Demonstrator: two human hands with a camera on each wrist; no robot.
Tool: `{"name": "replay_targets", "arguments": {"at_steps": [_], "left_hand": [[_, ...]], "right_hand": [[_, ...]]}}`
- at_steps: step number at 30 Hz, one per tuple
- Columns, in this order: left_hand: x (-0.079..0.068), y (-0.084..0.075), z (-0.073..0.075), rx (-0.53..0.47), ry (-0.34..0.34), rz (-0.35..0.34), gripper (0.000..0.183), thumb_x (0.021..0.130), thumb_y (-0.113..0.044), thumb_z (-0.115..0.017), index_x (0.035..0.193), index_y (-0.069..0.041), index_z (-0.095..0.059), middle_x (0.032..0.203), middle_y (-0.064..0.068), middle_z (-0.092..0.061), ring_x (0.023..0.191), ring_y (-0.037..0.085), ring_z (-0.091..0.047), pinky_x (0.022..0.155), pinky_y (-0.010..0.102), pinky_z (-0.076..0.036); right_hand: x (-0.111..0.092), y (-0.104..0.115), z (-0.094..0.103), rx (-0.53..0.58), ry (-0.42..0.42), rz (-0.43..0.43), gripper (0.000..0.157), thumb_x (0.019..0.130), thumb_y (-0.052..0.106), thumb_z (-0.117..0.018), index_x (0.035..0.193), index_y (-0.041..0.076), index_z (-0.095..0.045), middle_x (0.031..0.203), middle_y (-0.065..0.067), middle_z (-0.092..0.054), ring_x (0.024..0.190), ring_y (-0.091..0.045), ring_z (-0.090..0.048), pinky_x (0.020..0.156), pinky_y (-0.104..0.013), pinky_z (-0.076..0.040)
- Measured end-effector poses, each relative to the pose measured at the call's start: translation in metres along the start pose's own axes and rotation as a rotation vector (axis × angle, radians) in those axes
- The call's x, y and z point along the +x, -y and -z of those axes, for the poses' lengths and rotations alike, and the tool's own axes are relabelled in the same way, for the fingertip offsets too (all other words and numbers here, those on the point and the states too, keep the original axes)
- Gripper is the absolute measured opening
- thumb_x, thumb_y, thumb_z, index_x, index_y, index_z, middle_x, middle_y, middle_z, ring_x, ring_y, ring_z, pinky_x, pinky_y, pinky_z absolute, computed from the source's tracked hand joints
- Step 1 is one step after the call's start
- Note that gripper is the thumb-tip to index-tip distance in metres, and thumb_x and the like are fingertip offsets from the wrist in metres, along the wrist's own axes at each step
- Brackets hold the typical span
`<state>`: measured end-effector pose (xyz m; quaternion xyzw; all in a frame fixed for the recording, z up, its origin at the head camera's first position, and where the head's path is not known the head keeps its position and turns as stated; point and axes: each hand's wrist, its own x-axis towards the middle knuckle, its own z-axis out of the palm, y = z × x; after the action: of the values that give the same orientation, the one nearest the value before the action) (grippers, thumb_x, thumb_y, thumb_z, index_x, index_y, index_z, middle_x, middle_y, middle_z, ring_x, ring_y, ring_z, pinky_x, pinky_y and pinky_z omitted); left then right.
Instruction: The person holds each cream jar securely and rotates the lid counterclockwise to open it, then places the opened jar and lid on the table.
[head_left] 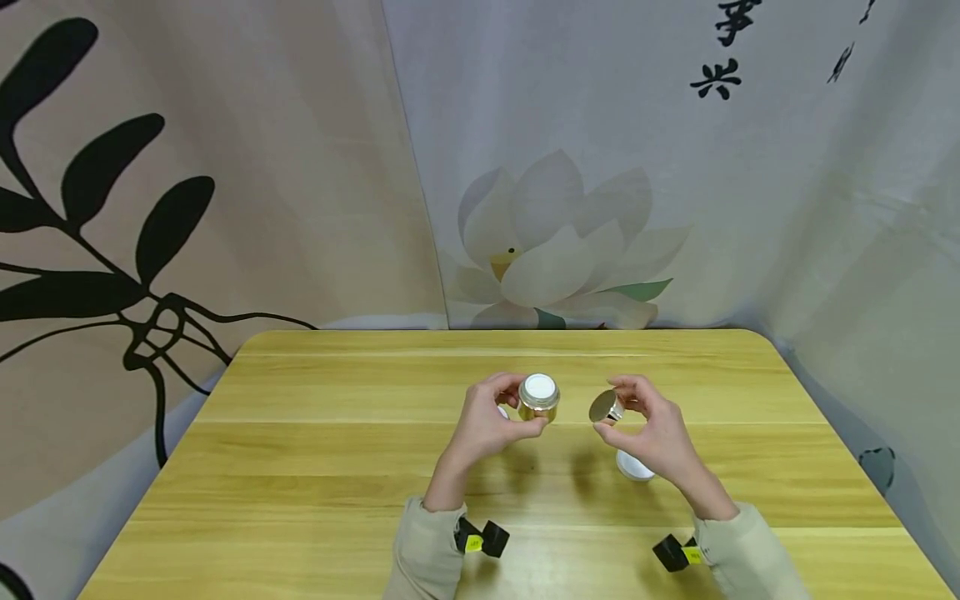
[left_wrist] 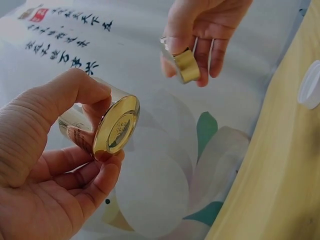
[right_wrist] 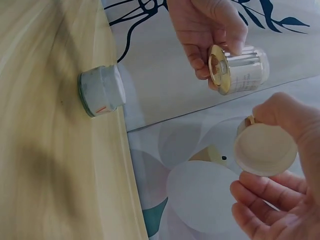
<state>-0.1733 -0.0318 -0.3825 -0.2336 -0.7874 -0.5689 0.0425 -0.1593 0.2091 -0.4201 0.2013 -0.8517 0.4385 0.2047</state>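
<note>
Above the table, my left hand [head_left: 483, 419] grips a gold cosmetic jar [head_left: 539, 398] by its sides, with the white top facing up. In the left wrist view the gold base of the jar [left_wrist: 119, 125] faces the camera. My right hand [head_left: 660, 429] pinches a gold lid [head_left: 606, 407] between thumb and fingers, apart from the jar. White shows inside the lid [right_wrist: 265, 149] in the right wrist view. On the table, a frosted glass jar [right_wrist: 102, 91] stands partly hidden behind my left hand in the head view. A white lid [head_left: 635, 466] lies beneath my right hand.
The wooden table [head_left: 315, 467] ends at a back edge against a hanging cloth [head_left: 315, 167] printed with leaves, a lotus and characters. Small black devices with yellow labels are worn on both sleeves [head_left: 429, 542].
</note>
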Motion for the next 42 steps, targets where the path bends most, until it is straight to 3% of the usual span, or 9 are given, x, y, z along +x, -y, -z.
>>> {"name": "replay_targets", "arguments": {"at_steps": [3, 12, 17, 23, 27, 34, 42], "left_hand": [[-0.002, -0.014, 0.004, -0.003, 0.002, -0.009, 0.037, 0.066, 0.005, -0.076, 0.1, 0.01, -0.064, 0.087, 0.015, -0.061, 0.075, 0.033, -0.054, 0.066, 0.021, -0.043], [-0.002, -0.016, 0.004, 0.0, 0.006, -0.012, 0.037, 0.067, 0.005, -0.076, 0.101, 0.011, -0.064, 0.088, 0.017, -0.061, 0.076, 0.031, -0.055, 0.068, 0.028, -0.045], [-0.002, -0.016, 0.004, 0.002, 0.007, -0.021, 0.037, 0.067, 0.006, -0.076, 0.101, 0.011, -0.064, 0.088, 0.018, -0.061, 0.075, 0.032, -0.055, 0.068, 0.029, -0.046], [-0.001, -0.016, 0.003, 0.003, 0.007, -0.011, 0.038, 0.067, 0.005, -0.076, 0.102, 0.011, -0.064, 0.087, 0.017, -0.06, 0.075, 0.029, -0.054, 0.067, 0.024, -0.044], [-0.001, -0.016, 0.003, 0.002, 0.007, -0.003, 0.038, 0.066, 0.005, -0.076, 0.102, 0.011, -0.064, 0.087, 0.016, -0.06, 0.075, 0.03, -0.054, 0.066, 0.02, -0.042], [-0.002, -0.015, 0.003, 0.007, 0.005, -0.021, 0.037, 0.066, 0.006, -0.075, 0.101, 0.012, -0.063, 0.085, 0.018, -0.06, 0.074, 0.032, -0.055, 0.066, 0.023, -0.044], [-0.002, -0.015, 0.003, 0.011, 0.002, -0.02, 0.038, 0.066, 0.006, -0.075, 0.101, 0.012, -0.063, 0.085, 0.018, -0.06, 0.073, 0.031, -0.054, 0.066, 0.025, -0.045]], "right_hand": [[-0.002, 0.0, 0.0, -0.017, -0.001, -0.017, 0.048, 0.065, -0.002, -0.08, 0.104, -0.002, -0.052, 0.09, -0.002, -0.061, 0.084, -0.008, -0.058, 0.079, -0.012, -0.046], [0.0, 0.029, 0.004, -0.07, 0.005, 0.015, 0.042, 0.061, -0.01, -0.079, 0.094, -0.005, -0.054, 0.087, -0.011, -0.06, 0.08, -0.015, -0.057, 0.072, -0.023, -0.052], [-0.005, 0.011, -0.001, -0.06, 0.009, 0.017, 0.043, 0.061, -0.006, -0.082, 0.097, -0.002, -0.058, 0.088, -0.006, -0.062, 0.078, -0.02, -0.059, 0.072, -0.025, -0.053], [-0.011, -0.012, -0.007, -0.059, 0.02, 0.027, 0.045, 0.061, 0.001, -0.084, 0.1, 0.004, -0.063, 0.088, 0.001, -0.06, 0.076, -0.012, -0.055, 0.071, -0.023, -0.052], [-0.014, -0.016, -0.01, -0.065, 0.034, 0.012, 0.043, 0.061, 0.004, -0.085, 0.099, 0.004, -0.064, 0.086, 0.003, -0.057, 0.076, -0.01, -0.055, 0.07, -0.027, -0.054], [-0.02, -0.016, -0.016, -0.115, 0.106, -0.031, 0.039, 0.061, 0.008, -0.086, 0.094, 0.006, -0.066, 0.083, 0.004, -0.058, 0.076, -0.015, -0.06, 0.067, -0.038, -0.055], [-0.026, -0.02, -0.025, -0.202, 0.206, -0.007, 0.037, 0.059, 0.016, -0.087, 0.09, 0.008, -0.067, 0.078, 0.004, -0.058, 0.071, -0.012, -0.056, 0.062, -0.03, -0.051]]}}
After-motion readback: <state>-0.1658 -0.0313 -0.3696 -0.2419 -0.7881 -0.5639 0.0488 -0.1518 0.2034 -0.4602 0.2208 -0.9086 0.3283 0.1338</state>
